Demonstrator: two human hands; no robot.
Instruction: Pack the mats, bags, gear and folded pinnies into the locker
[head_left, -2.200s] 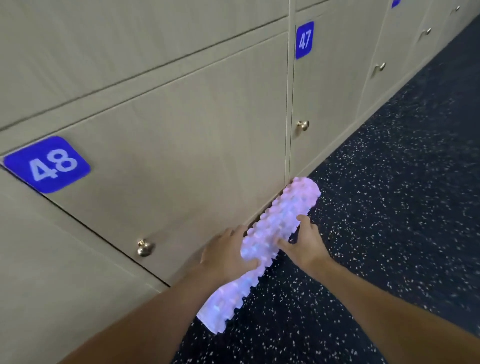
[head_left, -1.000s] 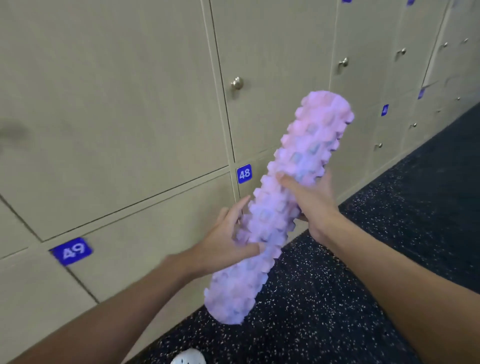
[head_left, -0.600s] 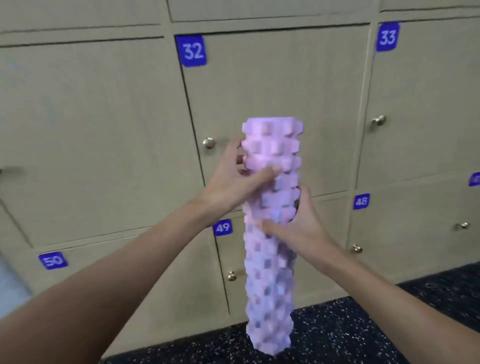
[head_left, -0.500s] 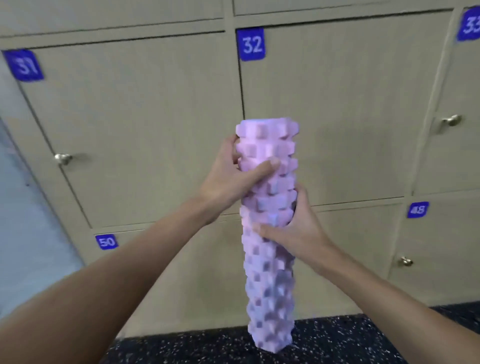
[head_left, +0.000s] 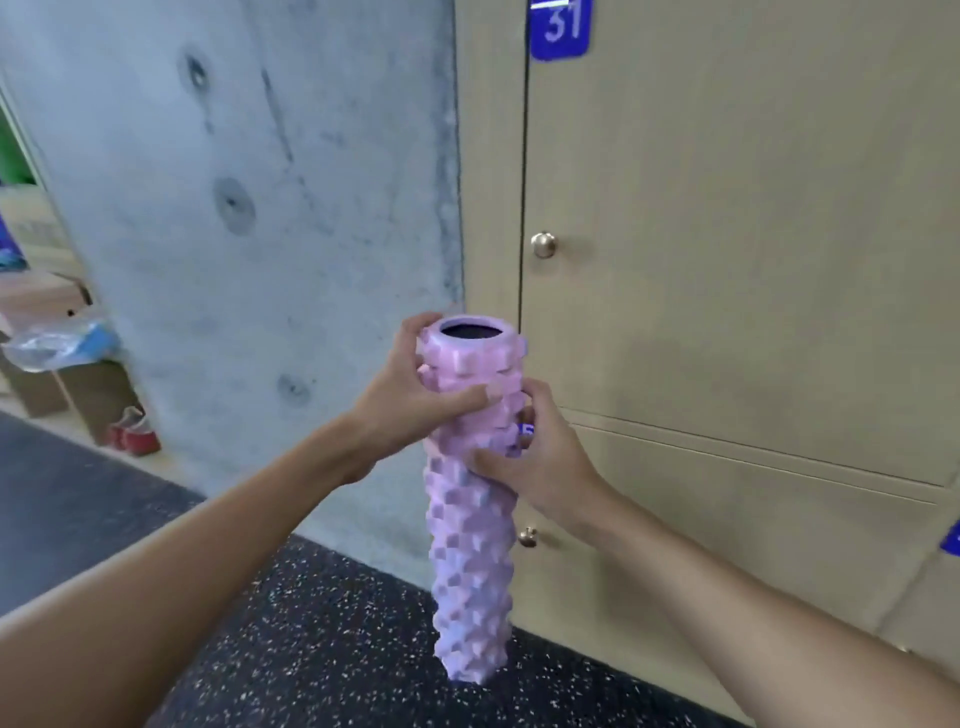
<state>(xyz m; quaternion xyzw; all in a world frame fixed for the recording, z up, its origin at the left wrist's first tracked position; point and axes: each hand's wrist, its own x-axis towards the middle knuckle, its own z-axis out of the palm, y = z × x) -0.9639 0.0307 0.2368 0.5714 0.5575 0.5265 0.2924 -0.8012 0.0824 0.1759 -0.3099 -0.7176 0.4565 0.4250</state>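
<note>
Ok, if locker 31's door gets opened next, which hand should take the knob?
Right, probably. The right hand sits on the roller's side nearest the locker, below the knob; the left hand wraps the roller near its top and could likely hold it alone.

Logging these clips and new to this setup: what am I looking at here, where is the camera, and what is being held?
There is no machine: a person works with bare hands, filmed by one camera worn on the head, looking forward and down. The left hand grips the pink foam roller near its open top; the right hand grips it just below, holding it upright. Behind stand closed lockers, one numbered 31, beside a concrete wall. On the floor at left sit cardboard boxes and red shoes.
</note>
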